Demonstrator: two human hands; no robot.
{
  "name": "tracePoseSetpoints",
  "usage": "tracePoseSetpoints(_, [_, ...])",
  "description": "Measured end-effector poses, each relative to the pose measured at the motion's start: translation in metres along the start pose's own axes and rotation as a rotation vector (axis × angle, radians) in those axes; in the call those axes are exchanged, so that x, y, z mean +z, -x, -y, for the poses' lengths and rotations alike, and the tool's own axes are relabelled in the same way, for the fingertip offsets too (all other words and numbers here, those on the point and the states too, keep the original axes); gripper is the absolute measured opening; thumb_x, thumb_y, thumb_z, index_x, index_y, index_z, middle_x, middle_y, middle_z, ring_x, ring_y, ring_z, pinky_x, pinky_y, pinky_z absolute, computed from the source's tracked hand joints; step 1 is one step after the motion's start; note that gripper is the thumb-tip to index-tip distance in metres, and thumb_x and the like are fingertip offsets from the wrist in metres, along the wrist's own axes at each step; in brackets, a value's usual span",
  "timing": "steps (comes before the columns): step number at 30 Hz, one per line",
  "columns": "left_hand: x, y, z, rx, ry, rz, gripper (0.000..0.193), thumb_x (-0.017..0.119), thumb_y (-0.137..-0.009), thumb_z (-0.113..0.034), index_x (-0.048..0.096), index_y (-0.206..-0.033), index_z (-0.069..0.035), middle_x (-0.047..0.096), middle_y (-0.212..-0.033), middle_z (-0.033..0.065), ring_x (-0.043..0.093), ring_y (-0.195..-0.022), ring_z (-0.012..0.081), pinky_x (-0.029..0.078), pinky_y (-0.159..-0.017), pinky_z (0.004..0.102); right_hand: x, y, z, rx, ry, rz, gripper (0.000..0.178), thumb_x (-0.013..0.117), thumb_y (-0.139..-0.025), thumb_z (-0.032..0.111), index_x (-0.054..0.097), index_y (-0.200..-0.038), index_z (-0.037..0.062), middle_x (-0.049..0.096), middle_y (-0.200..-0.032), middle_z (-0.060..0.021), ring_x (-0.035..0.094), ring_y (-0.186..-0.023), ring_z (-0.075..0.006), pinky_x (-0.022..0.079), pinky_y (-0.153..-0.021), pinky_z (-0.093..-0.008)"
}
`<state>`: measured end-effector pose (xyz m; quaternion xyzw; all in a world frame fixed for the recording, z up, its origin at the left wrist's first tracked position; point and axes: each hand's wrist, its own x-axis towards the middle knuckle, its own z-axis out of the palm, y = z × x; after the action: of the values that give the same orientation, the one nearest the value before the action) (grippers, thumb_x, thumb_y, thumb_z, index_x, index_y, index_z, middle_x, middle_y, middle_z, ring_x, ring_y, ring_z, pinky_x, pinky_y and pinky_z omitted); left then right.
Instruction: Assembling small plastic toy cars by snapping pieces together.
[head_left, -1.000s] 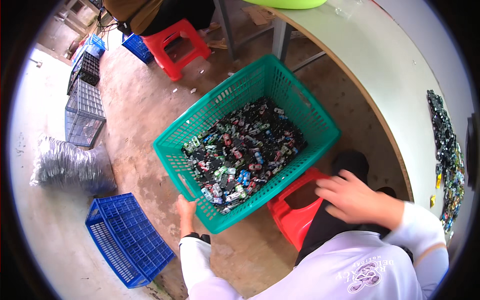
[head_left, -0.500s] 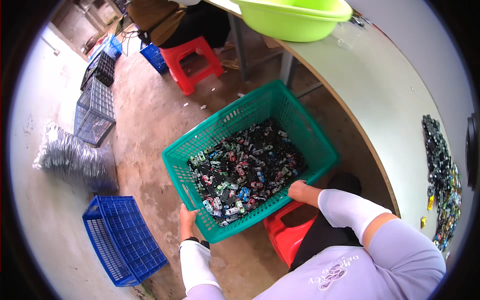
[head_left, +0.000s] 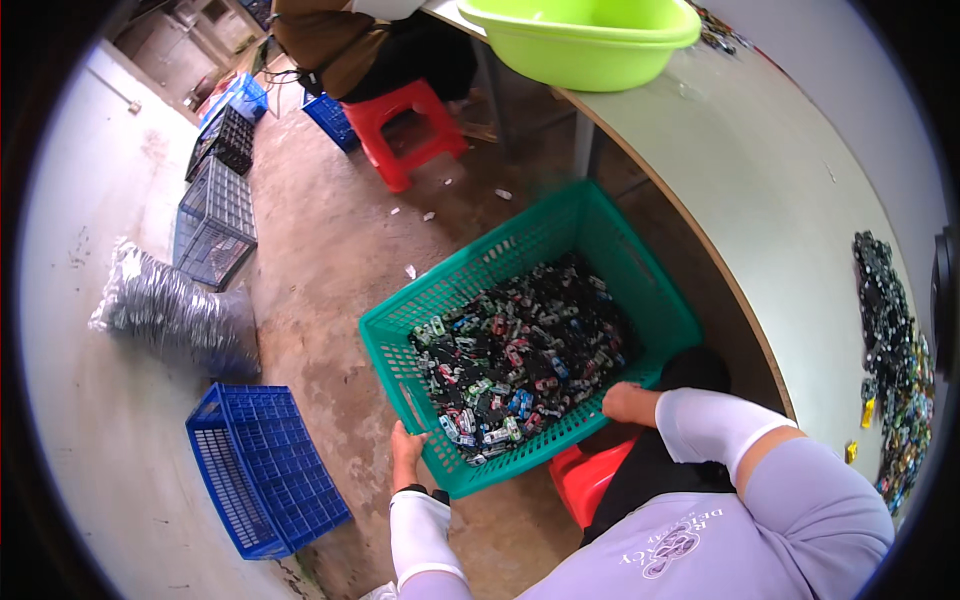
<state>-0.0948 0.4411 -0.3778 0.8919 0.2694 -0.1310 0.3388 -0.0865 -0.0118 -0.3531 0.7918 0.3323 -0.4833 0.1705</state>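
Note:
A large green plastic basket (head_left: 480, 252) with slotted walls is in front of me, tilted across the view. It holds a heap of small, toy-car-like pieces (head_left: 515, 375) in red, blue, green, white and black. My left hand (head_left: 408, 447) is closed on the basket's near left rim, the thumb over the edge. Further right along the near side, my right hand (head_left: 625, 403) grips the rim. Its fingertips are partly hidden by the hand itself. Just beneath the basket's near right side, part of a red stool (head_left: 590, 478) shows beside my dark-clothed leg.
A curved pale table (head_left: 745, 165) runs along the right, bearing a lime-green basin (head_left: 585, 50) and loose dark and colourful pieces (head_left: 885, 310). On the left are a blue crate (head_left: 265, 470), a stuffed silvery sack (head_left: 185, 315) and grey crates (head_left: 215, 220). A person sits on another red stool (head_left: 405, 130).
The whole view has shifted a little. The basket is farther right and slightly lower in it, with both my hands still on its rim.

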Motion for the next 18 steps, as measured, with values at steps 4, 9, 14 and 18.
tracePoseSetpoints(4, [0.007, 0.001, -0.011, 0.023, -0.151, -0.056, 0.039, 0.074, -0.061, -0.005, 0.056, -0.096, -0.002, 0.065, -0.091, 0.0180, 0.063, -0.087, 0.0314, 0.049, -0.075, 0.0399, 0.007, -0.009, -0.003, -0.006, -0.020, 0.032, 0.026, 0.064, -0.075, 0.013, 0.068, -0.100, 0.0100, 0.066, -0.102, -0.0077, 0.062, -0.092, -0.0345, 0.052, -0.064, -0.0600])
tracePoseSetpoints(9, [0.006, -0.003, 0.022, 0.066, -0.054, -0.015, 0.040, 0.074, -0.061, -0.006, 0.055, -0.096, -0.002, 0.064, -0.090, 0.0193, 0.062, -0.087, 0.0347, 0.048, -0.076, 0.0415, -0.003, -0.013, 0.014, 0.096, 0.036, 0.146, 0.032, 0.066, -0.073, 0.014, 0.066, -0.105, 0.0071, 0.066, -0.100, -0.0100, 0.061, -0.094, -0.0365, 0.051, -0.062, -0.0611])
tracePoseSetpoints(14, [0.007, -0.009, -0.011, 0.086, -0.102, -0.044, 0.037, 0.070, -0.064, -0.006, 0.054, -0.097, -0.002, 0.063, -0.092, 0.0220, 0.060, -0.088, 0.0384, 0.047, -0.076, 0.0450, -0.016, 0.006, 0.011, 0.173, 0.055, 0.118, 0.027, 0.067, -0.070, 0.012, 0.069, -0.097, 0.0111, 0.067, -0.098, -0.0059, 0.063, -0.090, -0.0320, 0.051, -0.054, -0.0560])
tracePoseSetpoints(18, [0.009, -0.006, -0.029, 0.182, -0.109, -0.085, 0.035, 0.066, -0.068, -0.010, 0.053, -0.099, 0.000, 0.062, -0.092, 0.0239, 0.058, -0.089, 0.0414, 0.046, -0.075, 0.0466, -0.003, 0.011, 0.014, 0.360, 0.027, -0.211, 0.025, 0.055, -0.079, 0.022, 0.069, -0.098, 0.0148, 0.064, -0.100, -0.0080, 0.056, -0.100, -0.0318, 0.023, -0.092, -0.0678])
